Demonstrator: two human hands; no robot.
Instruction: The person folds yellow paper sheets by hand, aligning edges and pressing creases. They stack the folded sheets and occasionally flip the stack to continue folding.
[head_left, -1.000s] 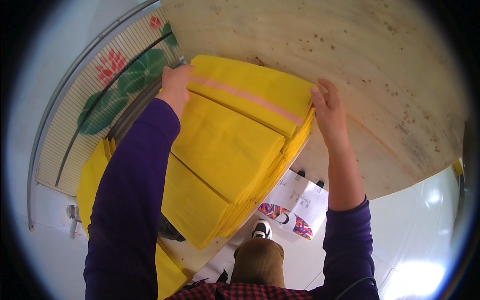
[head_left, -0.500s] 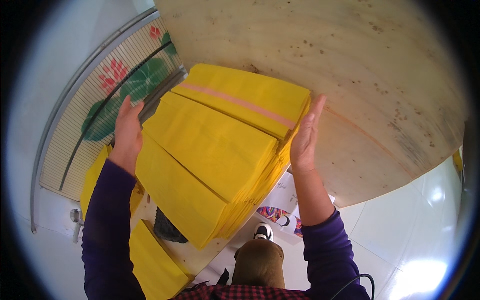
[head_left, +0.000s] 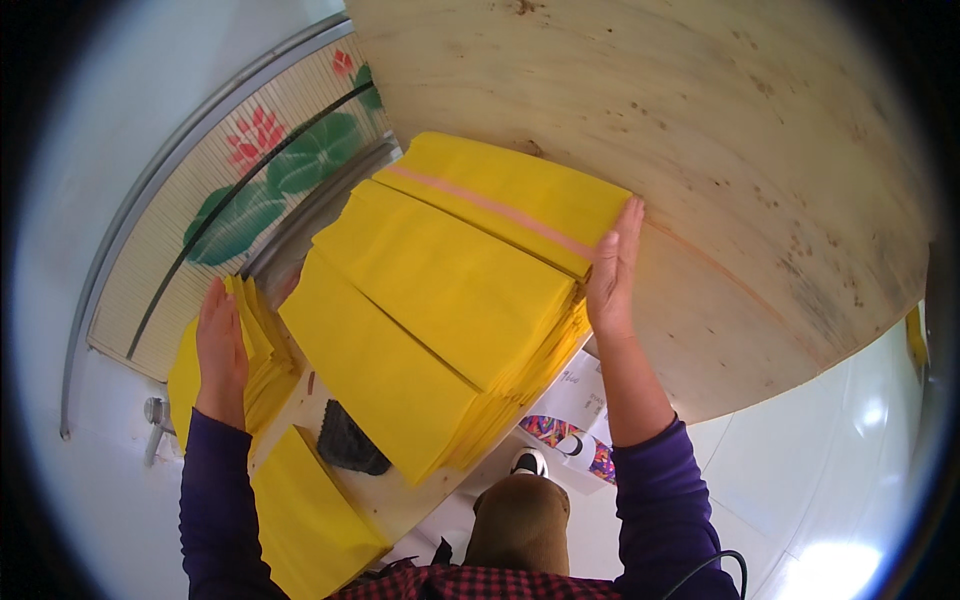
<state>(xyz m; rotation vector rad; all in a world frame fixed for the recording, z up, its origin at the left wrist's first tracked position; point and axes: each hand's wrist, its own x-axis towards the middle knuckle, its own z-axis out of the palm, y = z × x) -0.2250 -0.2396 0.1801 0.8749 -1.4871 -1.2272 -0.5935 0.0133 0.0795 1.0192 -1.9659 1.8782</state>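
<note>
A large overlapping stack of flat yellow sheets, perhaps paper bags (head_left: pixel 450 270), lies in the middle, its far layer crossed by a pink strip. My right hand (head_left: pixel 613 280) rests along the stack's right edge, fingers stretched out and palm turned inward. Away to the left, my left hand (head_left: pixel 221 345) is open with straight fingers, beside a smaller yellow stack (head_left: pixel 265 360) and seemingly touching it. Neither hand grips anything. Another yellow pile (head_left: pixel 310 515) lies nearer me, at the lower left.
A dark crumpled cloth (head_left: pixel 350 440) lies on the pale tabletop (head_left: pixel 400 500) between the piles. Behind stands a big wooden board (head_left: pixel 700 120); at left, a slatted panel with painted lotus flowers (head_left: pixel 270 170). A white printed box (head_left: pixel 575 405) sits below, right of the table, on the tiled floor.
My left hand has moved left and down, from beside the large stack to the smaller one. My right hand has come in against the large stack's right edge.
</note>
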